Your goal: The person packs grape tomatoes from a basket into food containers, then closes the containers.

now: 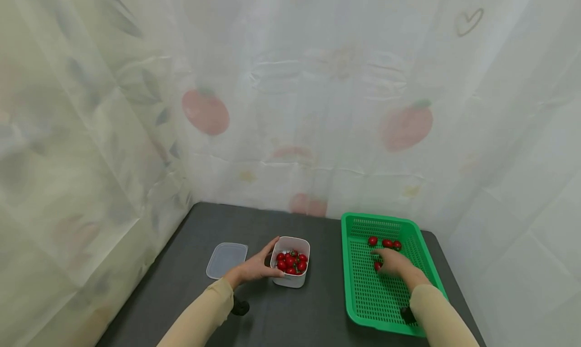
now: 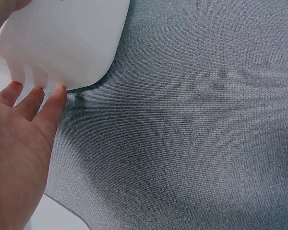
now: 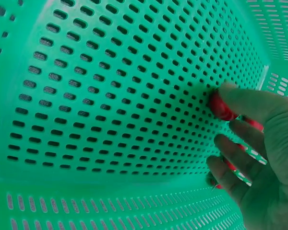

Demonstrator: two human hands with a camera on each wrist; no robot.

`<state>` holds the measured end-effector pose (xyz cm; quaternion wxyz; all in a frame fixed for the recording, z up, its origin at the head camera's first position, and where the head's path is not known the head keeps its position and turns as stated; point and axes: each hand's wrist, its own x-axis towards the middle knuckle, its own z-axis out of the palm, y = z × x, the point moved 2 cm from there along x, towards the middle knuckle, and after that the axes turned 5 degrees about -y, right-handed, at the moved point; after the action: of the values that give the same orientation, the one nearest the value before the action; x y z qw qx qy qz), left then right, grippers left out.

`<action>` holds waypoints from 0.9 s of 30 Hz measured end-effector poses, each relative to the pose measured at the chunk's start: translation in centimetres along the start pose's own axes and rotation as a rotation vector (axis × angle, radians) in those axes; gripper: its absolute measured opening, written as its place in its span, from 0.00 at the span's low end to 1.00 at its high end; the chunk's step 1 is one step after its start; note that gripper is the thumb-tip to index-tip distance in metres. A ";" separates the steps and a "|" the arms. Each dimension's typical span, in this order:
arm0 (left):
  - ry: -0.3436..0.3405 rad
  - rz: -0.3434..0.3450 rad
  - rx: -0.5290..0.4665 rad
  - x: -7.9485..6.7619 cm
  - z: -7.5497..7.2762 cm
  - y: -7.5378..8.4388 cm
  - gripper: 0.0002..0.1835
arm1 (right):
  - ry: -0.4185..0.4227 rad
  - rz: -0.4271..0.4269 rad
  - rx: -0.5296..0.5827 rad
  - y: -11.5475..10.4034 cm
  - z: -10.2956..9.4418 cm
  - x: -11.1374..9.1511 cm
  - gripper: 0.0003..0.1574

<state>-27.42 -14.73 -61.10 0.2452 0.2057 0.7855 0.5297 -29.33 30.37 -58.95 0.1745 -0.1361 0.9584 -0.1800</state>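
Observation:
A white square container (image 1: 289, 280) full of red cherry tomatoes (image 1: 290, 261) stands on the dark table. My left hand (image 1: 255, 267) holds it from the left, thumb at the near side and fingers farther back. In the left wrist view, several fingertips (image 2: 60, 91) press against the container's smooth wall (image 2: 72, 43). Inside the green basket (image 1: 347, 266), my right hand (image 1: 396, 264) reaches low over a cherry tomato (image 3: 222, 106). Its thumb lies over or against that tomato, while the other fingers are apart and loosely bent. More cherry tomatoes (image 1: 387, 243) lie farther back in the basket.
A translucent square lid (image 1: 227, 260) lies flat on the table, left of the container. Dark table surface (image 1: 317, 306) runs between container and basket. A printed curtain (image 1: 295, 110) hangs behind and along both sides.

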 end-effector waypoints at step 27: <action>-0.001 0.003 0.001 0.2 0.0 -0.4 0.59 | 0.002 0.027 -0.020 0.1 0.1 0.0 0.21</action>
<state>-27.60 -14.79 -61.49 0.2448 0.2074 0.7852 0.5296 -29.35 30.43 -59.10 0.1745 -0.1247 0.9621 -0.1683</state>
